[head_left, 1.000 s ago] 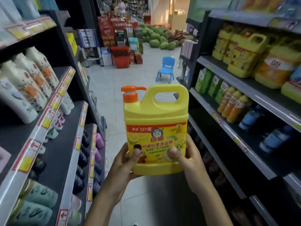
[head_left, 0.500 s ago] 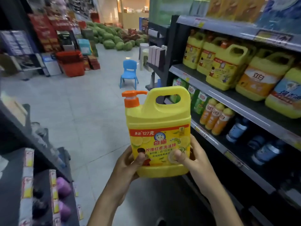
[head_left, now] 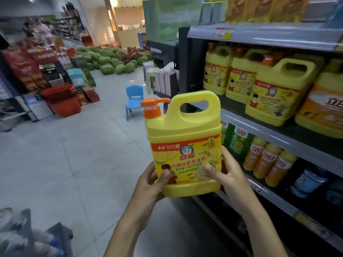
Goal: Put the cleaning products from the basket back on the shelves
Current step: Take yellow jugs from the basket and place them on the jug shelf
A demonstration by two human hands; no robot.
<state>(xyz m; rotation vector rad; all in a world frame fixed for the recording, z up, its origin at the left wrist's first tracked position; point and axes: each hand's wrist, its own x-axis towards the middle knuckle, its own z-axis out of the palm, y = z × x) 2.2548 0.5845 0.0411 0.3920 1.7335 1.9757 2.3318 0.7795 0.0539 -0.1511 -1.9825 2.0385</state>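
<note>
A yellow detergent jug (head_left: 183,132) with an orange pump and a built-in handle stands upright in front of me, held at its base. My left hand (head_left: 150,184) grips its lower left side, thumb on the label. My right hand (head_left: 228,175) grips the lower right side, thumb on the label too. To the right, the shelf unit (head_left: 259,127) carries matching yellow jugs (head_left: 278,95) on its middle level. The basket is not in view.
Small orange bottles (head_left: 265,160) and green packs (head_left: 237,140) sit on the lower shelf. A blue child's chair (head_left: 134,101) stands in the tiled aisle. Red baskets (head_left: 61,99) and a pile of watermelons (head_left: 111,62) lie further back. A shelf corner (head_left: 37,236) shows bottom left.
My view has swung right, so the left shelves have left the frame and the right shelf with yellow jugs is closer. Both hands keep the same hold on the jug.
</note>
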